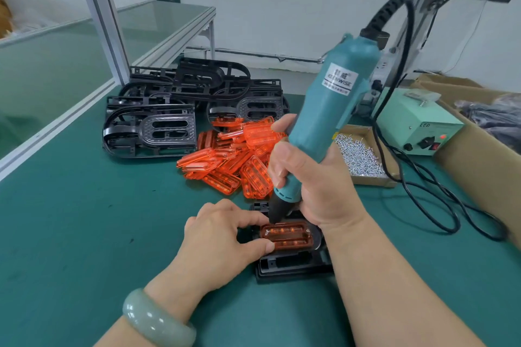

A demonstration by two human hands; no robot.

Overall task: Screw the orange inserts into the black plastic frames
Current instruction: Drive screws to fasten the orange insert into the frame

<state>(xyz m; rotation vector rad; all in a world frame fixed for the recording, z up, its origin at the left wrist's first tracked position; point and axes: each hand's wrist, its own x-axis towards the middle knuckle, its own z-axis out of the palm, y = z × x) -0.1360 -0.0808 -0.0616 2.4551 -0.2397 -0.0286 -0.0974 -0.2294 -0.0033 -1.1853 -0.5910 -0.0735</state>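
A black plastic frame (293,265) lies on the green mat near me, with an orange insert (286,235) seated in it. My left hand (222,236) presses on the frame's left side, thumb and forefinger touching the insert's left end. My right hand (315,180) grips a teal electric screwdriver (324,118), held nearly upright; its black tip sits at the insert's upper left corner. A screw head shows at each end of the insert.
A heap of loose orange inserts (234,160) lies behind the work spot, and stacked black frames (180,110) sit further back left. A cardboard tray of screws (359,159), a pale green power box (417,124), black cables (439,191) and a cardboard box (479,149) stand at the right.
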